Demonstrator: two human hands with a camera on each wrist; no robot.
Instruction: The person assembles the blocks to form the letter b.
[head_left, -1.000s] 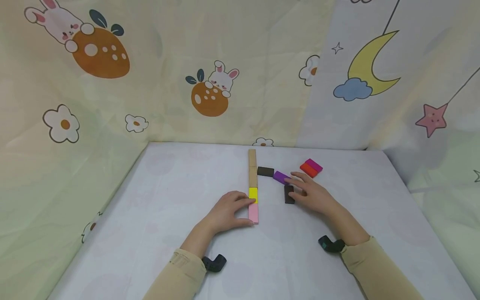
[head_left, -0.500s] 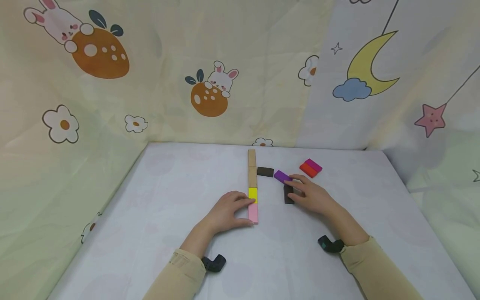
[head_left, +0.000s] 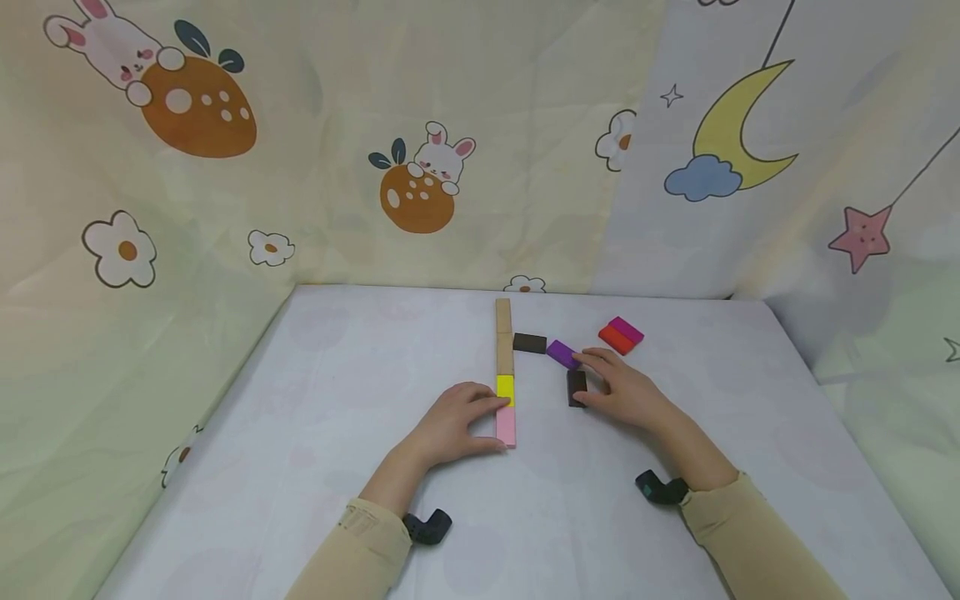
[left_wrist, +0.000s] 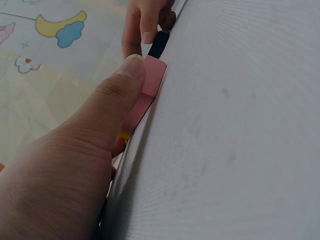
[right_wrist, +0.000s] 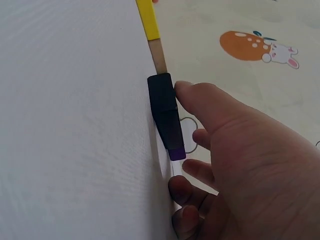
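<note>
In the head view, a pink block [head_left: 506, 427] and a yellow block [head_left: 505, 387] lie end to end in line with two tan wooden blocks [head_left: 504, 354]. My left hand [head_left: 453, 425] holds the pink block lengthwise, thumb at its near end, index fingertip over its join with the yellow one. A dark block [head_left: 530, 343] extends right from the tan row. A purple block [head_left: 562, 354] slants down from it towards another dark block [head_left: 575, 388]. My right hand [head_left: 618, 387] has its fingertips at the purple block's right end and its thumb at the lower dark block's right side.
A red block [head_left: 616, 340] and a magenta block [head_left: 627, 329] lie side by side beyond the right hand. The white-covered table [head_left: 360, 358] is bounded by printed cloth walls [head_left: 525, 150] at the back and both sides.
The purple block shifted slightly right, then back left. My right fingertips have drawn back a little from it, while the thumb has moved down along the dark block. The left hand stays still.
</note>
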